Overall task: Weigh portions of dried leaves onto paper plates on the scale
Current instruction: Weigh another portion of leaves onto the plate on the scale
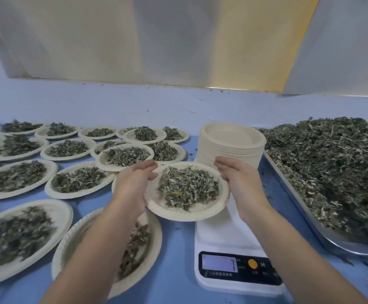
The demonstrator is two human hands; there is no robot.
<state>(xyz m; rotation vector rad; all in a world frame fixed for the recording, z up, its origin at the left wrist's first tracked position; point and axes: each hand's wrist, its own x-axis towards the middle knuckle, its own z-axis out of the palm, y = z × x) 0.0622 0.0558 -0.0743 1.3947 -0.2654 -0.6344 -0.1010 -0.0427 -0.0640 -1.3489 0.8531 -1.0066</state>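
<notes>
A paper plate [178,214] heaped with dried leaves [187,187] hangs at the middle of the view, partly over the far left corner of the white scale [227,238]. My left hand [132,183] grips the plate's left rim with curled fingers. My right hand [238,178] grips its right rim. The scale's platform is bare and its lit display [219,263] shows a small figure. A tall stack of empty paper plates [231,142] stands just behind the scale.
A metal tray [306,212] piled with loose dried leaves [332,167] fills the right side. Several filled paper plates [77,178] cover the blue table to the left, some overlapping; one [154,242] lies under my left forearm. A wall runs behind.
</notes>
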